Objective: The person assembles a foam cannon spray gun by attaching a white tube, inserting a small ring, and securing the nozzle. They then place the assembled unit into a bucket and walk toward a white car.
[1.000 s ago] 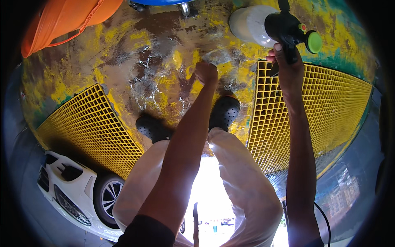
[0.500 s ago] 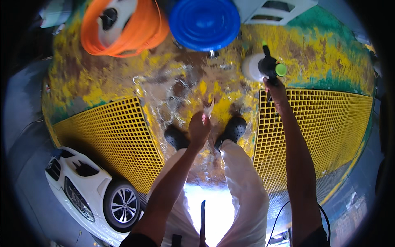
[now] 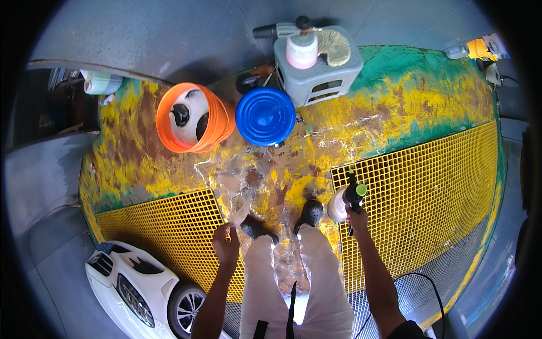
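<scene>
Right hand [image 3: 357, 217] grips sprayer [image 3: 345, 201] above wet yellow-green floor [image 3: 395, 113].

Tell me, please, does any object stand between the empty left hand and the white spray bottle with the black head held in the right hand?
Yes. The person's own legs in white trousers stand between the left hand and the white spray bottle in the right hand.

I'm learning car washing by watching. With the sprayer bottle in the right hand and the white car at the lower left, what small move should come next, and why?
Probably turn left and bring the sprayer bottle toward the white car. The right hand grips it over the yellow grate, away from the car, while the left hand hangs empty.
</scene>
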A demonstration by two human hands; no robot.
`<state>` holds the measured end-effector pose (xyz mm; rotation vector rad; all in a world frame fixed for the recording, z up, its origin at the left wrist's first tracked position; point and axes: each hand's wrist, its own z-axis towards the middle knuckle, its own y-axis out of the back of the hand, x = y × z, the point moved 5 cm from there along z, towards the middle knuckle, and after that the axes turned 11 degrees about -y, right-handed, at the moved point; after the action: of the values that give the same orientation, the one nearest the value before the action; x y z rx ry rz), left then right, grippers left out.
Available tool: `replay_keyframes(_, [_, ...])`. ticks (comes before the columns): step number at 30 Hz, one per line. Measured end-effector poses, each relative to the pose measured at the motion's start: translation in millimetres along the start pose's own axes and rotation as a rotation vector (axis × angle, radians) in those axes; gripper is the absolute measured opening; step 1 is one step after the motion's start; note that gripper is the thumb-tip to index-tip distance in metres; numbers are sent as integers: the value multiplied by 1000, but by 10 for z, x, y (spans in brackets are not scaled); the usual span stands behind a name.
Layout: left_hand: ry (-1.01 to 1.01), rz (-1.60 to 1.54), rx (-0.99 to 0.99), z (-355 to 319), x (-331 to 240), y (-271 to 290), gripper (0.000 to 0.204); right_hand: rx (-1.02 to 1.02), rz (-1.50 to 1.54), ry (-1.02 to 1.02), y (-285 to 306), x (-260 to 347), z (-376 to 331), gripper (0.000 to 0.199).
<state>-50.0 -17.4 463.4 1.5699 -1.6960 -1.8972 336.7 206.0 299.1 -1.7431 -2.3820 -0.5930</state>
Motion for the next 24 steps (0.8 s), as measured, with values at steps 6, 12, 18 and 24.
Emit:
replay_keyframes(6, [148, 24, -31, -435, 34, 425, 15, -106, 100, -36, 204, 640, -176, 26])
replay_keyframes(12, [314, 7, 23, -644, 384, 506, 14, -43, 199, 199, 37, 2119, -501, 33])
replay_keyframes(18, [379, -45, 14, -266, 340, 700, 16, 44, 209, 523, -510, 3911, -856, 21])
replay_keyframes(24, [338, -83, -49, 263, 241, 908, 15, 123, 140, 670, -973, 5033, -583, 20])
